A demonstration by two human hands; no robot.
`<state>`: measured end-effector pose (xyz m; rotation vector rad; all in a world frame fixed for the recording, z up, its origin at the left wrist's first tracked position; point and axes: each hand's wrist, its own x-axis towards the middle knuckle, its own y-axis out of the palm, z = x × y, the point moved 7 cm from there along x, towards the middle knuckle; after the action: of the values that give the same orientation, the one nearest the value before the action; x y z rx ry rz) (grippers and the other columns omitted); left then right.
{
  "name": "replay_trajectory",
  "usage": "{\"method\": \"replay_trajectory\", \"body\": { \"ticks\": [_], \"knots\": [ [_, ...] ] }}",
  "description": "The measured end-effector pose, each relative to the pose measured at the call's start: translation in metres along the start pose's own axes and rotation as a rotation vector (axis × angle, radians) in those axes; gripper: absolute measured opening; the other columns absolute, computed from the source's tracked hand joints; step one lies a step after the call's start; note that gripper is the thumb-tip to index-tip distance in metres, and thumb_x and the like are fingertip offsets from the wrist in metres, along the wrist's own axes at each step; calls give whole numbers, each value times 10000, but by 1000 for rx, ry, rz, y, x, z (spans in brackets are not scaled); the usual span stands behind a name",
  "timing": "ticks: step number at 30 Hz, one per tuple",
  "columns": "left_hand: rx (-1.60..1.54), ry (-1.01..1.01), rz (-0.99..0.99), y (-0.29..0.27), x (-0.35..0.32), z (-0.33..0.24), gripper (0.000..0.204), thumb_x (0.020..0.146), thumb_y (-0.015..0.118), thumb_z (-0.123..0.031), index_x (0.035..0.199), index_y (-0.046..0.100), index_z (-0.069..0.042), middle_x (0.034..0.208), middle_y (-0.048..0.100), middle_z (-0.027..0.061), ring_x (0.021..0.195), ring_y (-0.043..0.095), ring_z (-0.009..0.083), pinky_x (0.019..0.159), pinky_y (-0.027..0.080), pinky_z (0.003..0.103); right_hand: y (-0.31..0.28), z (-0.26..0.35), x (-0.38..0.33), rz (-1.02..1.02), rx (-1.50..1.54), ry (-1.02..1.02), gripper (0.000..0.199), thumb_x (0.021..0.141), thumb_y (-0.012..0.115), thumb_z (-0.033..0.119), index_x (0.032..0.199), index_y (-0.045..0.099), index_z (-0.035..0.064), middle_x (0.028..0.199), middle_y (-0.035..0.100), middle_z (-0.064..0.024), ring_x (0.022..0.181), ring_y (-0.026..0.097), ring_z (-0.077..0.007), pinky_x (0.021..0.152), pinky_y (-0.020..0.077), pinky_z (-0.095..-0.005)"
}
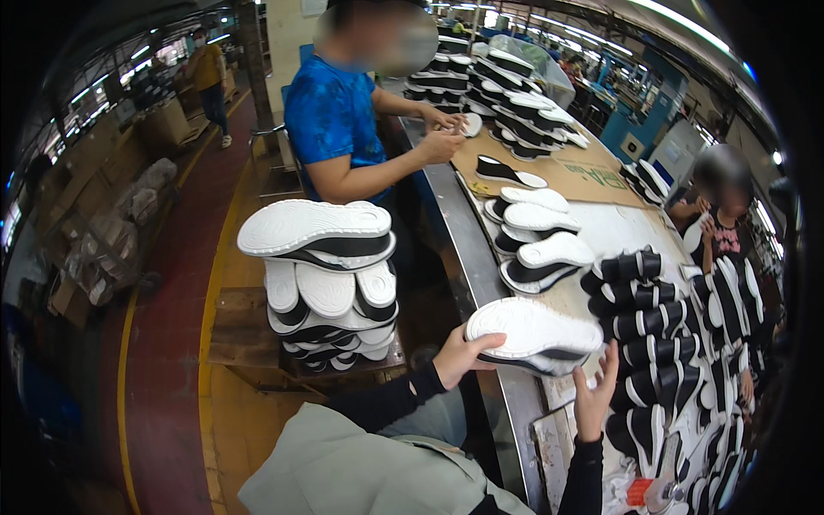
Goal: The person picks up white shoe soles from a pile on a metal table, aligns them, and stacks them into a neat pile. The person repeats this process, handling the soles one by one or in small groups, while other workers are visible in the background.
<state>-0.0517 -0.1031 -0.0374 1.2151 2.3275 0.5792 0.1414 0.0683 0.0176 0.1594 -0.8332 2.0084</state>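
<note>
I have the left hand [462, 359] clamped on one end of a white-and-black sole [534, 330], thumb over the pale tread and the other fingers out of my sight underneath. The sole is held up in front of the body, over the near edge of the table [452, 225], its white tread facing up. From my view, its long axis runs mostly left to right, the right end dipping a little lower, so it spans the gap between the two hands. I cannot tell whether a second sole is nested below it.

The right hand [594, 395] is nearer the far end: it stands just below and to the right of that end, fingers spread and pointing up, not closed on anything. Whether its thumb touches the lower rim, I cannot tell from this angle.

Beyond the held sole, I see paired soles [556, 251] lying on the table, and to the right rows of black-banded soles [652, 324] set close together. Off to the left, well apart from the right hand, a stack of soles [318, 225] rises from a wooden stand [239, 343]. Farther up the table, a co-worker in a blue shirt [335, 112] handles another sole [471, 125].
</note>
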Motion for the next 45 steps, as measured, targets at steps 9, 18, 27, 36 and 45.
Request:
{"method": "replay_trajectory", "body": {
  "ticks": [9,18,27,36,45],
  "knots": [
    [-30,817,-171,34,-58,-52,679,866,658,-238,1364,275,18,1320,382,161,1229,395,225,1018,333,346,109,148,-13,411,947,133,558,994,431,221,1463,202,23,1409,391,-113,1270,420,-213,1039,341,-336],
    [491,967,-188,-14,-111,-136,943,695,809,-337,1383,269,16,1426,279,217,1325,303,327,1091,242,428,154,230,49,656,1055,-4,772,798,642,151,1435,259,-60,1395,425,-193,1262,449,-239,1073,308,-338],
    [967,1130,-905,-204,-189,-233,1051,599,866,-176,1420,227,-26,1407,351,223,1298,368,350,1083,291,449,252,260,168,936,905,-113,437,850,613,104,1236,533,-83,1139,629,-157,1007,622,-172,888,478,-273],
    [681,948,-657,-260,-147,-222,1071,547,890,-73,1416,265,-48,1284,487,159,1178,512,247,999,426,382,385,234,200,1179,920,72,336,885,614,125,1166,594,-57,1040,668,-139,906,667,-182,817,525,-290],
    [842,939,-772,-264,-164,-200,929,524,865,-5,1331,406,-14,1279,519,124,1184,518,225,1004,437,360,445,235,190,1409,872,67,290,891,612,121,1135,623,-34,1003,680,-109,871,664,-157,816,523,-282]
  ]
}}
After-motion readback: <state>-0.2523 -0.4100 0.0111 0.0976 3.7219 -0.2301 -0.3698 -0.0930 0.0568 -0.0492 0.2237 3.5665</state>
